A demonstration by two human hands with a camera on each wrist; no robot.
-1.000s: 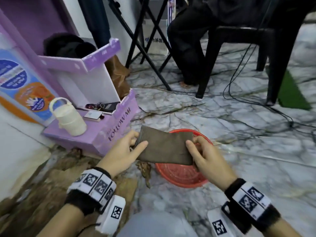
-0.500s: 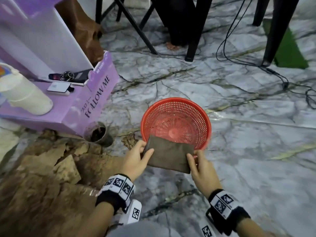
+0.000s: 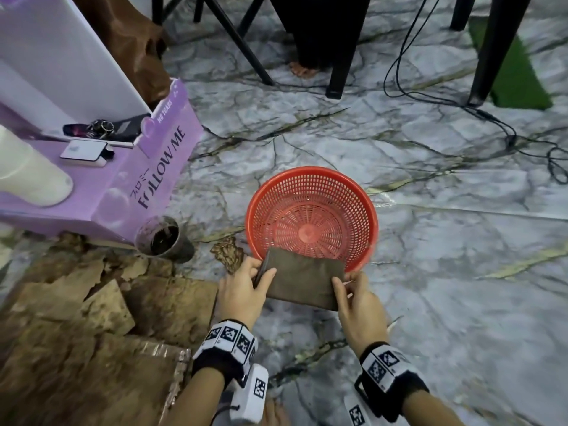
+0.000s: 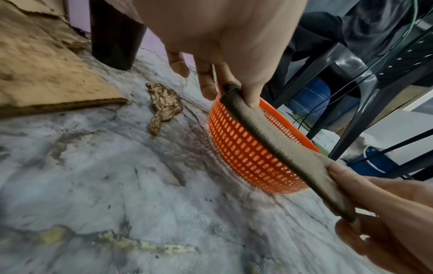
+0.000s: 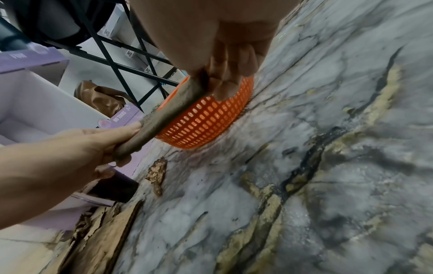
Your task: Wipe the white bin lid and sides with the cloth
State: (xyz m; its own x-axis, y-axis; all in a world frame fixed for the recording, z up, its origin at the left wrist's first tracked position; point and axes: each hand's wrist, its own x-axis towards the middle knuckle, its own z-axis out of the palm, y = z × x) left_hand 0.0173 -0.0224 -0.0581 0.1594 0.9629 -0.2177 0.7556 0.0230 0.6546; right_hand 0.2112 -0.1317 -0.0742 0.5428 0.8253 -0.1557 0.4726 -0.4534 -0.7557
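Note:
A folded grey-brown cloth (image 3: 302, 279) is held flat between both hands, just over the near rim of a red mesh basket (image 3: 310, 172). My left hand (image 3: 262, 270) pinches the cloth's left edge, thumb on top. My right hand (image 3: 344, 279) pinches its right edge the same way. The left wrist view shows the cloth (image 4: 269, 140) edge-on against the basket's wall (image 4: 246, 153). In the right wrist view the cloth (image 5: 168, 115) spans between the two hands. A cream-white container (image 3: 30, 176) stands on the purple box (image 3: 147, 167) at the far left, cut off by the frame.
A dirty cup (image 3: 161, 238) stands by the purple box's corner. Torn brown cardboard (image 3: 92, 318) covers the floor at left, with a crumpled scrap (image 3: 229, 252) near the basket. Black chair legs (image 3: 338, 72) and cables (image 3: 461, 109) lie beyond on the marble floor. A phone (image 3: 83, 150) rests on the box.
The head view has tipped down and closer to the floor. Both hands have brought the cloth nearer to me, from over the basket's middle to its near rim, keeping the same grip.

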